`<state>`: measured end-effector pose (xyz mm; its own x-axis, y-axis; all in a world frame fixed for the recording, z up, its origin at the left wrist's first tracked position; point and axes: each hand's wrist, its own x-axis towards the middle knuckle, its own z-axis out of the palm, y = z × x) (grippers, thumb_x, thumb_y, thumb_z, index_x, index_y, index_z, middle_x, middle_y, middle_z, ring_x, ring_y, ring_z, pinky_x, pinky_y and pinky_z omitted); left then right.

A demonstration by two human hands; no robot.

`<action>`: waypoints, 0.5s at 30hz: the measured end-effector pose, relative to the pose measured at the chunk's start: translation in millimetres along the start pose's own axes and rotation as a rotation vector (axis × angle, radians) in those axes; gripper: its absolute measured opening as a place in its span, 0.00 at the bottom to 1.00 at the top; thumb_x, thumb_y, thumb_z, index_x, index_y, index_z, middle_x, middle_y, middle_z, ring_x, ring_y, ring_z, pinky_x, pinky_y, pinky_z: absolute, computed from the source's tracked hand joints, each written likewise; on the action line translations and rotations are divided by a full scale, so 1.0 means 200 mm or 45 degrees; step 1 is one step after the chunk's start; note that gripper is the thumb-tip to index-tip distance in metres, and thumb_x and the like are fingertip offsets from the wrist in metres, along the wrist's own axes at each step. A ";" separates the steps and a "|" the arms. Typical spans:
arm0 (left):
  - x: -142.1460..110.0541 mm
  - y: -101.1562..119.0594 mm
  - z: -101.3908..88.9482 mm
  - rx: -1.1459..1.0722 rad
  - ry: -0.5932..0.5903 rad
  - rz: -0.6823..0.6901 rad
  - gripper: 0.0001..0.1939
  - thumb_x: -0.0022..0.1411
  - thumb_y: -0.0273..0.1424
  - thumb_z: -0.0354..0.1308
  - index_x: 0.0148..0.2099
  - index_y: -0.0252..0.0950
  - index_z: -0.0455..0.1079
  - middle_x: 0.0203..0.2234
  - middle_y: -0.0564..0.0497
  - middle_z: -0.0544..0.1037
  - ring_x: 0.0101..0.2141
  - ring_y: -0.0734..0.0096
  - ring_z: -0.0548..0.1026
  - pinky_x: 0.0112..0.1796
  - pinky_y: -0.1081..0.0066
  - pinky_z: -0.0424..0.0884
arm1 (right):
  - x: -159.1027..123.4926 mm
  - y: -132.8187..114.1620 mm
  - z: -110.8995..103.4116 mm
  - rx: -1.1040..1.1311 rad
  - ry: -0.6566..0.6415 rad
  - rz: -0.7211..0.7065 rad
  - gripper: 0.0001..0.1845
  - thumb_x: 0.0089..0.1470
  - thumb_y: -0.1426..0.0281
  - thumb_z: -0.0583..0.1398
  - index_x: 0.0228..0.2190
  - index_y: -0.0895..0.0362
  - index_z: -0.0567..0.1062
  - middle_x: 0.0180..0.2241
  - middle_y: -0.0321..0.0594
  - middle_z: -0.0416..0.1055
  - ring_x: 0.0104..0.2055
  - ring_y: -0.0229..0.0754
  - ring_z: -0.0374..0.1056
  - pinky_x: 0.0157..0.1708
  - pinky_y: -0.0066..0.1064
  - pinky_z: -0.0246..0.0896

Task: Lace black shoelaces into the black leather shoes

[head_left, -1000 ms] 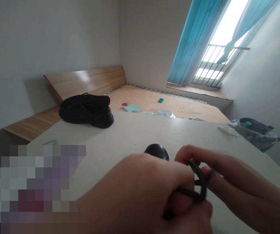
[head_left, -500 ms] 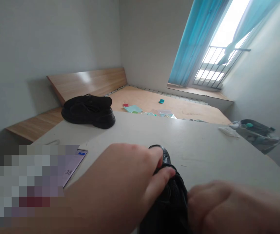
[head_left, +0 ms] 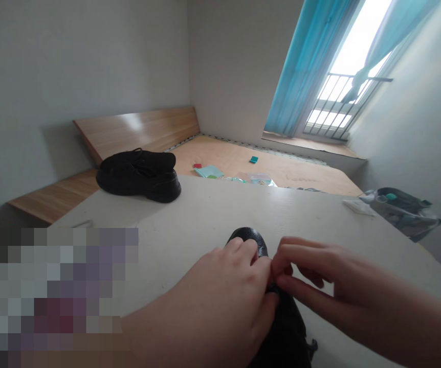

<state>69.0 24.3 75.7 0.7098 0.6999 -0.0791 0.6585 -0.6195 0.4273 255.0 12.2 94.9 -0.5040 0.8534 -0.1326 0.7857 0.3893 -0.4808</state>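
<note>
The left hand (head_left: 239,286), knuckles up and fingers curled, sits near six o'clock, its forearm (head_left: 159,332) entering from seven; the right hand (head_left: 316,271), thumb and forefinger drawn together, points toward nine.

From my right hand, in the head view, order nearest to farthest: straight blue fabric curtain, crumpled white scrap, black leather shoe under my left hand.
1. Black leather shoe: just left of your right hand.
2. Crumpled white scrap: far right on white table.
3. Straight blue fabric curtain: left of the window.
</note>
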 end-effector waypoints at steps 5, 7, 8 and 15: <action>-0.01 0.03 -0.03 -0.164 -0.090 0.010 0.08 0.62 0.35 0.59 0.40 0.36 0.72 0.45 0.46 0.72 0.46 0.58 0.70 0.45 0.62 0.69 | 0.04 0.10 0.02 -0.108 -0.017 0.063 0.07 0.62 0.67 0.55 0.33 0.50 0.71 0.35 0.33 0.69 0.36 0.39 0.66 0.36 0.31 0.59; -0.01 0.04 -0.04 -0.270 -0.092 0.052 0.07 0.59 0.33 0.61 0.32 0.36 0.70 0.38 0.51 0.74 0.39 0.66 0.72 0.39 0.70 0.69 | 0.05 0.11 0.02 -0.061 -0.035 0.065 0.07 0.62 0.66 0.54 0.33 0.51 0.71 0.35 0.33 0.69 0.38 0.39 0.67 0.38 0.32 0.60; -0.01 0.04 -0.05 -0.341 -0.083 0.065 0.09 0.59 0.32 0.61 0.29 0.36 0.67 0.32 0.54 0.74 0.34 0.70 0.72 0.33 0.74 0.68 | 0.05 0.11 0.02 -0.037 -0.040 0.065 0.07 0.62 0.65 0.54 0.33 0.51 0.71 0.36 0.34 0.69 0.39 0.40 0.67 0.39 0.32 0.61; -0.11 0.07 -0.19 -0.715 0.358 -0.016 0.06 0.63 0.34 0.52 0.33 0.40 0.64 0.22 0.60 0.69 0.24 0.80 0.68 0.24 0.81 0.63 | 0.08 0.15 0.03 0.134 0.003 -0.038 0.03 0.57 0.68 0.59 0.34 0.52 0.73 0.38 0.37 0.71 0.41 0.44 0.68 0.40 0.33 0.64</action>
<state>53.2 13.4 117.9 0.5597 0.8200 0.1196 0.3806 -0.3826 0.8419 268.5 34.5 72.7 -0.5257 0.8429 -0.1145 0.7283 0.3764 -0.5727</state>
